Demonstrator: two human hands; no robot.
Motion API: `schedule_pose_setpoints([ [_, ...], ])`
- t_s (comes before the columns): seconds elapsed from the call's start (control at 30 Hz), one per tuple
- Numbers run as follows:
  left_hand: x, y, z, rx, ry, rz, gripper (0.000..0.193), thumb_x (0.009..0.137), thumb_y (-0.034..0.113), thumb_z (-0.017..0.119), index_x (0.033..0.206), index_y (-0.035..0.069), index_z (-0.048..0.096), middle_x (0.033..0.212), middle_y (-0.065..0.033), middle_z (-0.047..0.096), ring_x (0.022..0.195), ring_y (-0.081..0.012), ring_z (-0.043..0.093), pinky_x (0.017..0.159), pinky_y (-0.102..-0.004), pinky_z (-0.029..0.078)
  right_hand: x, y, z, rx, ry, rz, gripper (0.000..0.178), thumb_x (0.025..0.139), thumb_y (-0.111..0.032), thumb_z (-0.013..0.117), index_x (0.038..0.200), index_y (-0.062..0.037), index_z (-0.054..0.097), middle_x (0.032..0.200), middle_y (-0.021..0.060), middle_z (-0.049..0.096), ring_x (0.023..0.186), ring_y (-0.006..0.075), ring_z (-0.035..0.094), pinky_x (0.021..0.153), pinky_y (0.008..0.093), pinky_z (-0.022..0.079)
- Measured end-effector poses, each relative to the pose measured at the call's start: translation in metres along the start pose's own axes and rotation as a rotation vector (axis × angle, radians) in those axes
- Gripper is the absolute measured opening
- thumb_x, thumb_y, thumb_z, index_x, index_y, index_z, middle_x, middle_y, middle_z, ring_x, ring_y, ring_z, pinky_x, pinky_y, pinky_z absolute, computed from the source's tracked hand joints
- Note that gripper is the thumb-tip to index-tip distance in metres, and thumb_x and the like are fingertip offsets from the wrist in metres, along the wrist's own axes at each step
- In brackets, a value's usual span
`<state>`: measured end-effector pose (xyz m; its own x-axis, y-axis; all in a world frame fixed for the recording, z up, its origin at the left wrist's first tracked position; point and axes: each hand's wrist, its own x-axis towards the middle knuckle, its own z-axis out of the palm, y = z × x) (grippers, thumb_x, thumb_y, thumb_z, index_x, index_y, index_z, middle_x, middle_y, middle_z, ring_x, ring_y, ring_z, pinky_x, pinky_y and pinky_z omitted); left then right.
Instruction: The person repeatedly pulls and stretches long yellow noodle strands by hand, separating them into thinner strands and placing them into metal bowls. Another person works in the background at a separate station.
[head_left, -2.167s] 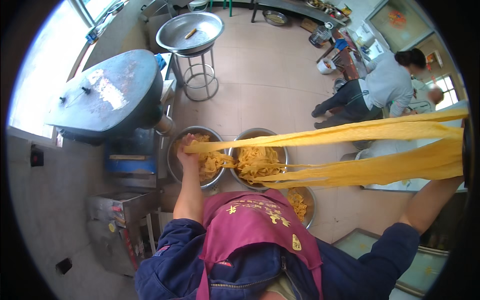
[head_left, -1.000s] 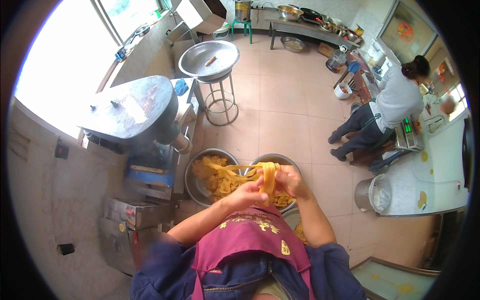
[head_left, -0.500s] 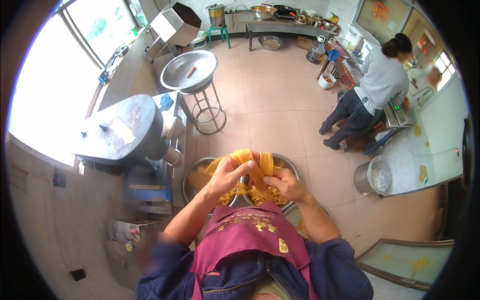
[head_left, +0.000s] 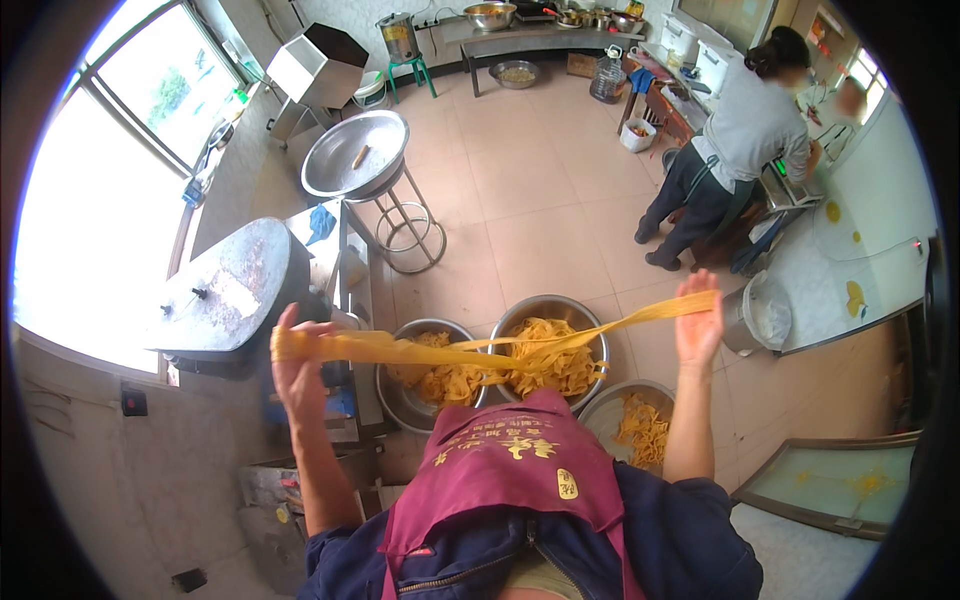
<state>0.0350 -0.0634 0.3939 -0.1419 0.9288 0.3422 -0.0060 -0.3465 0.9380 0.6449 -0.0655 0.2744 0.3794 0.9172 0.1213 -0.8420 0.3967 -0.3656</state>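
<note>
A long, wide yellow noodle-like strip is stretched between my hands, which are far apart. Its left end passes round my left hand, held up at the left with fingers partly bent and slightly blurred. On the right, the other end lies across the fingers of my right hand, whose palm shows and whose fingers are nearly straight. Beneath the strip stand two metal bowls of similar yellow strips: a left bowl and a right bowl. The strip sags over the right bowl's heap.
A third metal bowl with thinner yellow strips stands nearer, at right. To the left are a grey machine and a large metal basin on a stand. A co-worker stands at the right-hand counter, near a white bucket.
My hands were close together over the bowls with the strip folded between them. They have moved wide apart, drawing the strip out. The third bowl shows more now.
</note>
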Motion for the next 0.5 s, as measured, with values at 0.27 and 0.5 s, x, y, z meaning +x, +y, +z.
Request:
schedule_pose_setpoints([
  [0.27,-0.024,0.010,-0.006,0.254,-0.149,-0.070,0.060,0.099,-0.007,0.051,0.157,0.004,0.037,0.120,-0.0085,0.067,0.110,-0.0193,0.065,0.102,-0.0349,0.050,-0.041,0.028,0.037,0.565,-0.132,0.541,0.067,0.106,-0.017,0.055,0.161,-0.0016,0.022,0.087,0.0023,0.071,0.072,0.0107,0.068,0.083,0.0333,0.058],
  [0.5,-0.017,0.050,0.065,0.508,-0.426,0.018,0.070,0.093,-0.011,0.061,0.156,0.000,0.033,0.122,-0.0118,0.067,0.113,-0.0248,0.068,0.107,-0.0399,0.052,-0.065,0.124,0.156,-0.236,-0.592,0.760,0.060,0.099,-0.004,0.064,0.154,-0.0029,0.041,0.099,0.0107,0.070,0.082,0.0173,0.068,0.080,0.0320,0.057],
])
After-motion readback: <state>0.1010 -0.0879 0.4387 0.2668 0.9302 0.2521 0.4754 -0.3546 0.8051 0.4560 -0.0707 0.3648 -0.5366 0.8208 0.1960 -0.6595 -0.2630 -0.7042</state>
